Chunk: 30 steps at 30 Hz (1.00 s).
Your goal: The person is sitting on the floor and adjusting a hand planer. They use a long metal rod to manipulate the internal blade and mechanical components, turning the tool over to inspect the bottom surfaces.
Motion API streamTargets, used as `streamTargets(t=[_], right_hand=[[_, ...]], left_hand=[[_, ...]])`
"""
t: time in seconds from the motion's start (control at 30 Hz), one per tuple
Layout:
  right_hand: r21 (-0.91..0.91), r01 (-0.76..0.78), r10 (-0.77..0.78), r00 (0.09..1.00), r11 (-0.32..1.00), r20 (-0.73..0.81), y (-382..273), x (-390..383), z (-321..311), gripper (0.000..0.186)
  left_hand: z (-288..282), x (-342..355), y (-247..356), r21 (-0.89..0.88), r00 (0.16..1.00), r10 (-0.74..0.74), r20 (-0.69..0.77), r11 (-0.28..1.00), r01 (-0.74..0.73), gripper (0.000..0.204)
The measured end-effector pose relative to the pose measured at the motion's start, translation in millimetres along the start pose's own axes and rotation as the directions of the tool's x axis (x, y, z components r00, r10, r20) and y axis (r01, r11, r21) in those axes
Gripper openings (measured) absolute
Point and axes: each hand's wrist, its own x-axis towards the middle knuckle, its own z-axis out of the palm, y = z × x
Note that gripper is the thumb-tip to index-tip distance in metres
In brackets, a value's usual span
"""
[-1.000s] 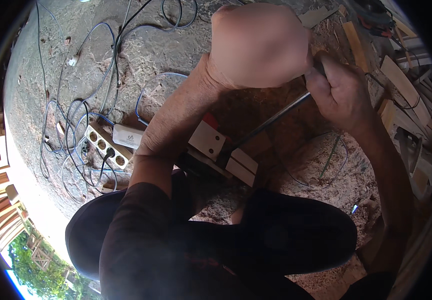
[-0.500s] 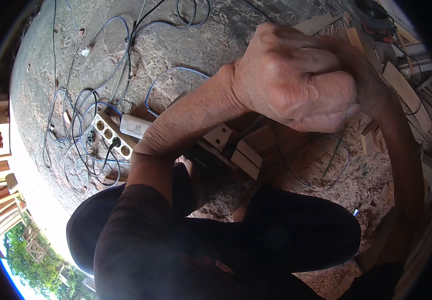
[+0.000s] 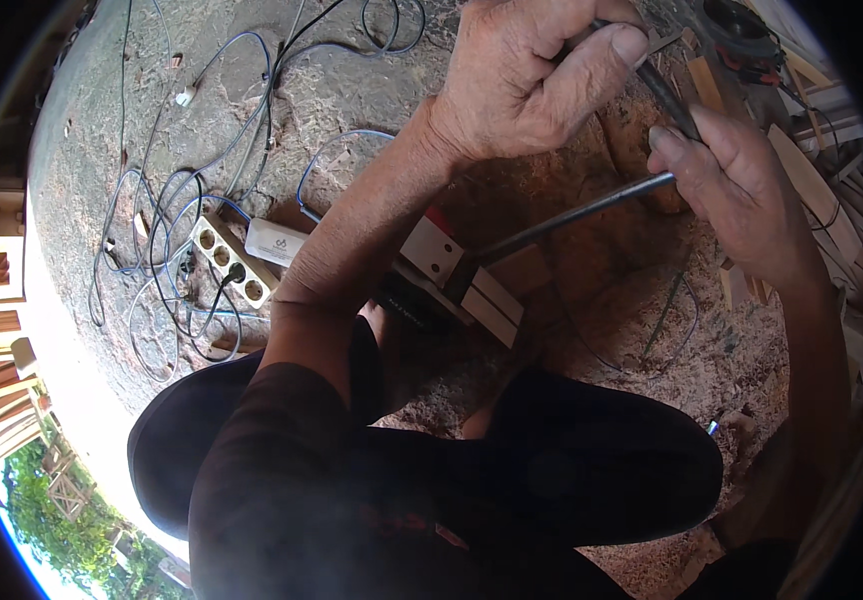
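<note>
Wrapped around the upper end of a dark bar (image 3: 668, 100), my left hand (image 3: 532, 85) is closed at the top of the view. My right hand (image 3: 747, 195) grips the bar's lower end, thumb and fingers around it. A long dark metal rod (image 3: 582, 213) slants from near my right hand down to the wooden pieces; whether it joins the bar I cannot tell. At its lower end lie a pale block with two dark holes (image 3: 432, 252) and a pale wooden piece with a dark line (image 3: 493, 306). A dark tool body (image 3: 414, 303) sits beside them, partly behind my left forearm.
A multi-socket power strip (image 3: 230, 263) with a black plug lies left, next to a white box (image 3: 274, 240). Tangled cables (image 3: 167, 215) spread over the rough floor. Wood offcuts (image 3: 817, 195) pile up at right, near a dark power tool (image 3: 737, 35). Sawdust covers the floor.
My hands, overlapping before, have drawn apart: the left moved up and left, and the right now shows clearly. The bar and the slanting rod have come into sight.
</note>
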Motion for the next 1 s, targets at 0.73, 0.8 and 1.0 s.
streamTargets(t=[0.73, 0.8, 1.0], right_hand=[[0.244, -0.533, 0.509, 0.846, 0.811, 0.156, -9.5, 0.8, 8.6, 0.041], [0.280, -0.558, 0.537, 0.829, 0.781, 0.153, -8.8, -0.7, 10.8, 0.040], [0.171, -0.506, 0.493, 0.863, 0.846, 0.112, -12.5, 0.6, 14.4, 0.040]], left_hand=[[13.7, -24.2, -40.7, 0.126, 0.974, -0.208, 0.091, 0.972, 0.196, 0.026], [16.4, -25.6, -42.7, 0.138, 0.979, -0.182, 0.091, 0.976, 0.168, 0.022], [18.9, -28.2, -46.7, 0.121, 0.983, -0.166, 0.077, 0.980, 0.156, 0.023]])
